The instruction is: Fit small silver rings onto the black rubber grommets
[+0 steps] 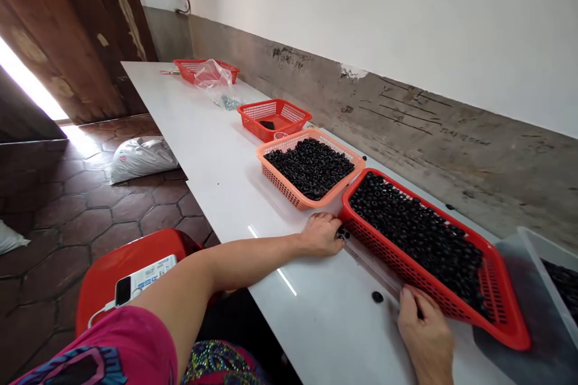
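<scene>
My left hand [321,234] rests on the white table with its fingers curled around a few small black rings [344,233], beside the left end of a red basket [383,252]. That basket is heaped with similar black rings [406,225]. Close to the basket's near side, my right hand [425,331] is closed, thumb against the fingers. A dark spot shows between them, but I cannot make out what it is. Between my hands, a clear strip [372,263] lies along the basket. One loose black ring [377,296] lies flat on the table.
An orange basket [293,195] holds small black parts. Farther off stand a red basket [253,126] with a black piece and another [183,72] with a plastic bag [213,75]. A translucent bin [533,289] is at right. A red stool [130,252] stands left.
</scene>
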`<state>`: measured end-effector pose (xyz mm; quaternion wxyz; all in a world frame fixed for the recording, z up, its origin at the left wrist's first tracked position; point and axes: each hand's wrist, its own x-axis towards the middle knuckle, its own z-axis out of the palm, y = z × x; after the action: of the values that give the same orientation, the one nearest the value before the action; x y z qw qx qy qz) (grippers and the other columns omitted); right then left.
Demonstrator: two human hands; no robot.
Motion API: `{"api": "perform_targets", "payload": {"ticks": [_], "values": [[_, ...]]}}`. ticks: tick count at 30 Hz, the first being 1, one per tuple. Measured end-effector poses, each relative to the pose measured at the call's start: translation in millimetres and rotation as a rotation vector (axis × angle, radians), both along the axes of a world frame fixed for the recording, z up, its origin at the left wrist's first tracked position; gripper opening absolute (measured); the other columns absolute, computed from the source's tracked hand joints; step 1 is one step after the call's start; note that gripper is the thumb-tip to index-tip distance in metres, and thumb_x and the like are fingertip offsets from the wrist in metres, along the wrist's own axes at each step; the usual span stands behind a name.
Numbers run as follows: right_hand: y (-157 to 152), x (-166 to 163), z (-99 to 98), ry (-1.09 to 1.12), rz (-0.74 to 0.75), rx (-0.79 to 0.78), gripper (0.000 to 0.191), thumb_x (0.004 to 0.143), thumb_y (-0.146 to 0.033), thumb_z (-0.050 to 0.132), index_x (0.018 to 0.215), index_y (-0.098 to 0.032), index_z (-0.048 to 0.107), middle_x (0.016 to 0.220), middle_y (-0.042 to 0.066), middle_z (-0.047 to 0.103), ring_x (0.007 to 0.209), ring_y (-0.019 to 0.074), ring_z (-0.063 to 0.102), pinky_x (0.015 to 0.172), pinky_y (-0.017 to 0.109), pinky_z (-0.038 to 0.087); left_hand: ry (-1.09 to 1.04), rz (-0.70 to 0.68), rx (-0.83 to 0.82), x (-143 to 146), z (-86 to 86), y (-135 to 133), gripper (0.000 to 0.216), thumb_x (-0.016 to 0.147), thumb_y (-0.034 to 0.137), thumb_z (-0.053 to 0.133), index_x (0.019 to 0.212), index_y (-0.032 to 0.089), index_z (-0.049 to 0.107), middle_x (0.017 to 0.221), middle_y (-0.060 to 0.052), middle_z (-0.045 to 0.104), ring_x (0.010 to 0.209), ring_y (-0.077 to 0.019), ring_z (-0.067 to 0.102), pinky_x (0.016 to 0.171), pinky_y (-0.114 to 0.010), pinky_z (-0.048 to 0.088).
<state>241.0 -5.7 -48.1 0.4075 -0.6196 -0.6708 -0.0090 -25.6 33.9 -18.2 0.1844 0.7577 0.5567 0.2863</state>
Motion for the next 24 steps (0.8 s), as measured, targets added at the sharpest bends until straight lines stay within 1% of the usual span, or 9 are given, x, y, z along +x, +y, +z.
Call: {"api": "perform_targets", "payload": {"ticks": [5,12,15,17,21,22,24], "values": [[-2,-2,3.1,-0.006,-0.027,0.013,0.039,0.075,-0.048,0.049,0.076,-0.014,0.067,0.091,0.018,0.070,0.091,0.0329,0.066,0.095,0.047,0.048,-0.068,0.026,0.019,-2,1.7,-2,0.029,0.080,0.039,0.055,0.096,0.015,0.060,0.108,-0.012,0.061,0.107,-0.0274,0.055,0.097,-0.042,0.043],[-4,-4,4.8,0.079,-0.077,-0.085,0.042,0.071,-0.050,0.050,0.079,-0.013,0.069,0.095,0.019,0.070,0.095,0.0353,0.065,0.095,0.047,0.047,-0.198,0.066,0.006,-6,4.3,-2,0.023,0.080,0.039,0.058,0.083,0.016,0.058,0.098,-0.011,0.063,0.100,-0.0254,0.056,0.091,-0.039,0.047],[-7,-7,7.6,0.118,-0.074,-0.117,0.041,0.070,-0.049,0.050,0.081,-0.014,0.069,0.096,0.019,0.071,0.095,0.0350,0.065,0.094,0.046,0.047,-0.234,0.097,-0.018,-8,6.5,-3,0.022,0.079,0.038,0.060,0.080,0.016,0.059,0.096,-0.010,0.064,0.098,-0.0243,0.057,0.091,-0.037,0.047],[-10,-12,10.8,0.138,-0.068,-0.104,0.039,0.070,-0.047,0.051,0.082,-0.014,0.070,0.096,0.018,0.071,0.094,0.0339,0.065,0.093,0.045,0.048,-0.242,0.116,-0.046,-9,8.0,-4,0.023,0.079,0.038,0.060,0.084,0.015,0.061,0.098,-0.011,0.064,0.099,-0.0240,0.058,0.090,-0.036,0.048],[-17,-18,15.7,0.194,-0.084,-0.139,0.042,0.072,-0.043,0.051,0.091,-0.012,0.072,0.091,0.015,0.073,0.087,0.0303,0.066,0.085,0.040,0.051,-0.248,0.139,-0.101,-11,11.3,-4,0.036,0.082,0.037,0.058,0.106,0.010,0.060,0.108,-0.013,0.063,0.103,-0.0238,0.059,0.091,-0.035,0.048],[-18,-19,15.7,0.212,-0.086,-0.148,0.043,0.073,-0.043,0.050,0.093,-0.011,0.072,0.091,0.015,0.073,0.086,0.0293,0.066,0.084,0.040,0.051,-0.241,0.125,-0.107,-13,12.8,-5,0.038,0.081,0.036,0.059,0.109,0.010,0.059,0.110,-0.013,0.063,0.104,-0.0240,0.058,0.092,-0.035,0.048],[-17,-16,13.8,0.249,-0.092,-0.145,0.045,0.075,-0.042,0.049,0.097,-0.010,0.073,0.092,0.014,0.073,0.087,0.0281,0.066,0.085,0.038,0.050,-0.227,0.091,-0.119,-19,17.4,-12,0.037,0.080,0.036,0.061,0.107,0.010,0.061,0.106,-0.013,0.065,0.101,-0.0248,0.060,0.091,-0.036,0.049]]}}
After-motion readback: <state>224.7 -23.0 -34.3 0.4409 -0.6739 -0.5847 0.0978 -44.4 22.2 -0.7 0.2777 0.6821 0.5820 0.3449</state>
